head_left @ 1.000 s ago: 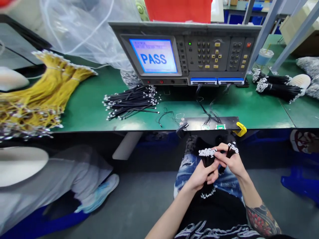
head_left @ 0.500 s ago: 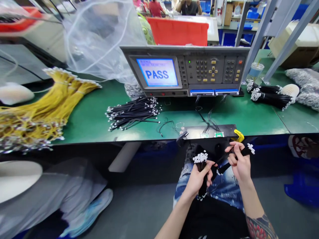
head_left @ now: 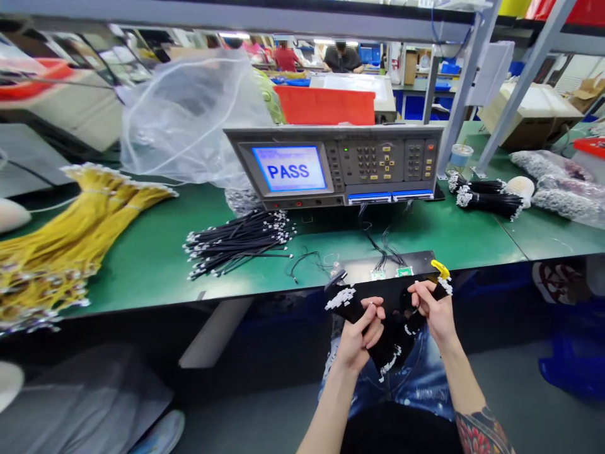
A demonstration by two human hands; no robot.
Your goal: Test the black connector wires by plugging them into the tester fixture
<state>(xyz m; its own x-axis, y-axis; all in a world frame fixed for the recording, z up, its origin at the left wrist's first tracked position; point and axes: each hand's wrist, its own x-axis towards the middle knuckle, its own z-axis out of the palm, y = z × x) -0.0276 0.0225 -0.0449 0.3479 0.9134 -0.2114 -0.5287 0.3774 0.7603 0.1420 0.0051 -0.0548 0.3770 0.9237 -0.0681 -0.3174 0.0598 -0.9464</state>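
Note:
My left hand [head_left: 362, 334] is closed around a bundle of black cables [head_left: 348, 308], whose white connectors fan out above and below it. My right hand [head_left: 435, 309] pinches near the end of a thin dark strand and also holds a second black bundle with white connectors [head_left: 444, 287] at its top. Both hands are over the lap, just off the table edge. Beyond them lies a black fixture strip [head_left: 359, 272] with small green boards [head_left: 404, 272] and a yellow clip [head_left: 441, 269]. The tester [head_left: 340, 167] behind shows PASS.
Loose black cables [head_left: 236, 243] and yellow cable bundles [head_left: 89, 230] lie on the green table [head_left: 155, 268]. More black bundles [head_left: 491, 200] and a cup [head_left: 460, 156] stand right. A red bin [head_left: 326, 105] is behind the tester. Another person's leg [head_left: 89, 403] is lower left.
The view has tilted up, so the scene sits lower. My left hand's bundle now leans left and is more spread out. Both hands have come nearer the fixture strip.

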